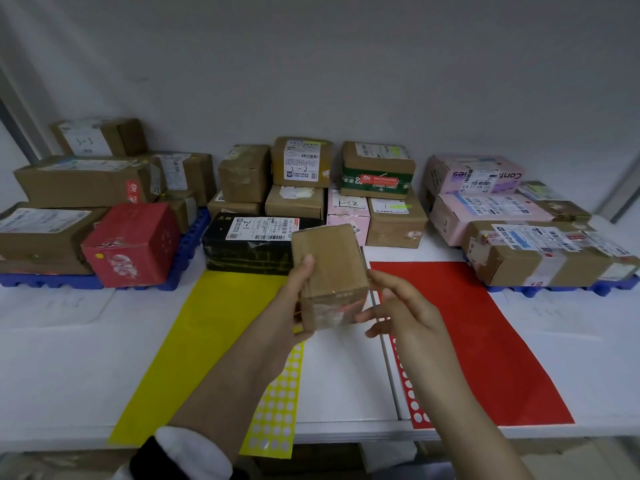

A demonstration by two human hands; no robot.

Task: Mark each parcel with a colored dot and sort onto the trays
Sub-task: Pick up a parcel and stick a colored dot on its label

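My left hand (pixel 294 306) grips a small brown cardboard parcel (pixel 329 271) above the middle of the white table, thumb on its left face. My right hand (pixel 405 306) is at the parcel's right side, fingertips touching its lower right corner, fingers relaxed. Below lie a yellow dot sticker sheet (pixel 277 403) and a red dot sticker sheet (pixel 408 386), both with several dots peeled off. A blue tray (pixel 45 280) on the left carries brown boxes and a red box (pixel 131 245) with a yellow dot. Another blue tray (pixel 554 289) on the right carries pink and brown parcels.
A pile of unsorted parcels (pixel 311 195) stands at the back centre, with a black one (pixel 249 244) in front. A yellow strip (pixel 201 341) and a red strip (pixel 485 341) lie on the table. The wall rises right behind the parcels.
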